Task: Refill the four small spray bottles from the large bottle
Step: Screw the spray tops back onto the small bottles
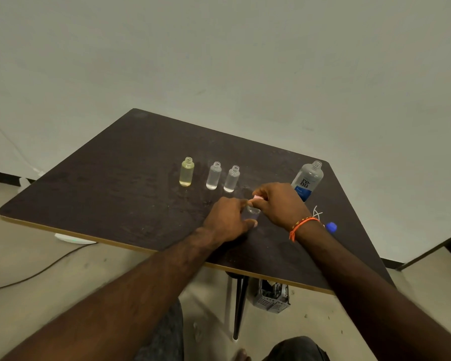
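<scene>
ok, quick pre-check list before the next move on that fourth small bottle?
1. Left hand grips the fourth small bottle upright on the table: ok.
2. Right hand pinches the pink cap at its neck: ok.
3. Cap fully off or on: cannot tell, fingers hide the thread.
4. Three other small bottles stand uncapped in a row, apart from the hands: ok.
5. Large bottle upright and open, within the right hand's side: ok.
6. Blue cap lies loose near the right wrist, could be knocked: not ok.
</scene>
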{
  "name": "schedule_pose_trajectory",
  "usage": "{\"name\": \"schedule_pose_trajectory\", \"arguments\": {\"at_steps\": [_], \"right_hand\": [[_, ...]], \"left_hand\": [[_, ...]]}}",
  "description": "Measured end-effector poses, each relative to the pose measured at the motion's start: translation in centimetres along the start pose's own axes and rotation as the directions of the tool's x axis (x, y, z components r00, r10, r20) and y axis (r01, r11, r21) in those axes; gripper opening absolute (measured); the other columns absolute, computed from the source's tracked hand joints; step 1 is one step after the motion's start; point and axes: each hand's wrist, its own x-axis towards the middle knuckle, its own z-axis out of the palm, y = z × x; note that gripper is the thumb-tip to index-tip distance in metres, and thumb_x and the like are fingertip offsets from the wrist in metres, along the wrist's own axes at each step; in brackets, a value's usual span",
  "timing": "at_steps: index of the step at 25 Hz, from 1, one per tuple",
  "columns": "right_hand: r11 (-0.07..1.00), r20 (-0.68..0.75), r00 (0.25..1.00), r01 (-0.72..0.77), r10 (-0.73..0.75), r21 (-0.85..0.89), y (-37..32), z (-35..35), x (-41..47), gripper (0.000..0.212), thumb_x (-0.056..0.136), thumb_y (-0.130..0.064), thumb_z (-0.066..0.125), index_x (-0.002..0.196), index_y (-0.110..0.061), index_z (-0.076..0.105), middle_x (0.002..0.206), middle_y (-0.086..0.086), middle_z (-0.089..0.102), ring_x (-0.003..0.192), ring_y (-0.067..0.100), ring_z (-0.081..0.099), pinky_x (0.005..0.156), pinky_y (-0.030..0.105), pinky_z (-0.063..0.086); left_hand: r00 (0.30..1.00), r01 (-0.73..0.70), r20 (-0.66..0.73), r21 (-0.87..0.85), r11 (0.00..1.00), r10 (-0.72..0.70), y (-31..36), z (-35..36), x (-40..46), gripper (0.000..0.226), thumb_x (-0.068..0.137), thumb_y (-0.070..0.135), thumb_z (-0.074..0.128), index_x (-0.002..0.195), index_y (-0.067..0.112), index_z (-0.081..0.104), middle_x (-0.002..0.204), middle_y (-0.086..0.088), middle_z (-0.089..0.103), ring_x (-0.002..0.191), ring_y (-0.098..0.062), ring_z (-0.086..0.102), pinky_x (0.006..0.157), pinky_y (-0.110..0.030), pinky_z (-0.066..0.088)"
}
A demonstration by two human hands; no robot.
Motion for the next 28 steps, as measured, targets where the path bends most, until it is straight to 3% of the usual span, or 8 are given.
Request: {"name": "schedule_pose_trajectory", "arguments": {"at_steps": [3, 6, 9, 13, 18, 20, 24, 28], "right_hand": [[0.993, -0.026, 0.993, -0.112, 0.111, -0.036, -0.3, 0.3, 0.1, 0.043, 0.086, -0.059, 0.065, 0.081, -0.016, 0.068, 0.078, 0.002, 0.07, 0.072, 0.015, 0.064, 0.07, 0.033, 0.055], [0.988, -0.071, 0.988, -0.139, 0.134, -0.065, -0.4, 0.6, -0.6, 0.069, 0.079, -0.083, 0.046, 0.081, -0.016, 0.063, 0.077, 0.001, 0.067, 0.073, 0.017, 0.065, 0.068, 0.033, 0.054], [0.992, -0.124, 0.992, -0.011, 0.026, 0.123, -0.2, 0.1, -1.0, 0.06, 0.096, -0.064, 0.046, 0.131, -0.016, 0.057, 0.128, 0.003, 0.064, 0.114, 0.018, 0.062, 0.095, 0.037, 0.051], [0.992, -0.02, 0.994, 0.112, -0.111, 0.065, 0.3, -0.4, -1.5, 0.037, 0.097, -0.015, 0.059, 0.134, -0.02, 0.061, 0.132, 0.0, 0.065, 0.121, 0.013, 0.061, 0.1, 0.024, 0.043], [0.998, -0.168, 0.985, -0.021, 0.03, 0.051, 0.1, 0.2, -0.5, 0.041, 0.085, -0.051, 0.071, 0.109, -0.018, 0.066, 0.097, -0.001, 0.07, 0.09, 0.015, 0.066, 0.077, 0.027, 0.052], [0.995, -0.096, 0.994, -0.046, 0.055, 0.092, 0.1, 0.8, -0.6, 0.061, 0.083, -0.061, 0.067, 0.126, -0.019, 0.056, 0.112, 0.0, 0.068, 0.101, 0.016, 0.065, 0.084, 0.03, 0.053], [0.969, -0.012, 0.995, 0.102, -0.102, 0.224, 1.1, 1.0, -1.5, 0.05, 0.097, -0.025, 0.061, 0.144, -0.022, 0.045, 0.142, -0.001, 0.057, 0.125, 0.006, 0.054, 0.104, 0.028, 0.047], [0.985, -0.139, 0.99, -0.005, 0.029, 0.175, 1.6, 1.2, -1.1, 0.046, 0.087, -0.039, 0.073, 0.127, -0.02, 0.06, 0.1, -0.007, 0.07, 0.088, 0.001, 0.062, 0.078, 0.015, 0.048]], "left_hand": [[0.999, 0.036, -0.014, 0.038, 0.999, -0.036, -0.2, 0.3, 0.1, 0.03, 0.081, 0.043, 0.084, 0.089, 0.02, 0.068, 0.07, 0.013, 0.057, 0.065, -0.005, 0.054, 0.064, -0.022, 0.039], [1.0, 0.014, -0.01, 0.023, 1.0, -0.014, -0.4, 0.4, 0.1, 0.033, 0.082, 0.042, 0.083, 0.101, 0.017, 0.073, 0.081, 0.006, 0.069, 0.071, -0.006, 0.059, 0.069, -0.026, 0.047], [1.0, -0.022, 0.006, -0.065, 0.998, 0.023, -0.5, 0.2, 0.0, 0.033, 0.082, 0.038, 0.083, 0.11, 0.021, 0.074, 0.089, 0.007, 0.074, 0.074, -0.004, 0.06, 0.076, -0.029, 0.054], [1.0, -0.015, 0.017, -0.076, 0.997, 0.017, -0.7, 0.4, -0.1, 0.034, 0.084, 0.037, 0.083, 0.113, 0.022, 0.075, 0.086, 0.013, 0.07, 0.076, -0.003, 0.062, 0.077, -0.022, 0.05], [1.0, -0.021, -0.008, 0.026, 0.999, 0.021, -0.5, 0.4, 0.1, 0.033, 0.082, 0.041, 0.083, 0.104, 0.018, 0.074, 0.085, 0.006, 0.074, 0.076, -0.008, 0.065, 0.076, -0.027, 0.054], [1.0, -0.011, -0.005, 0.092, 0.996, 0.012, -0.5, 0.5, 0.2, 0.037, 0.081, 0.047, 0.082, 0.101, 0.016, 0.074, 0.081, 0.004, 0.072, 0.078, -0.013, 0.066, 0.08, -0.034, 0.056], [1.0, -0.02, -0.011, 0.099, 0.995, 0.021, -0.8, 0.5, 0.3, 0.041, 0.078, 0.056, 0.077, 0.107, 0.028, 0.073, 0.084, 0.009, 0.072, 0.087, -0.016, 0.066, 0.089, -0.046, 0.055], [1.0, -0.02, -0.02, 0.132, 0.991, 0.023, -1.0, 0.9, 0.5, 0.044, 0.078, 0.057, 0.078, 0.111, 0.029, 0.074, 0.089, 0.009, 0.074, 0.093, -0.017, 0.066, 0.095, -0.046, 0.051]]}}
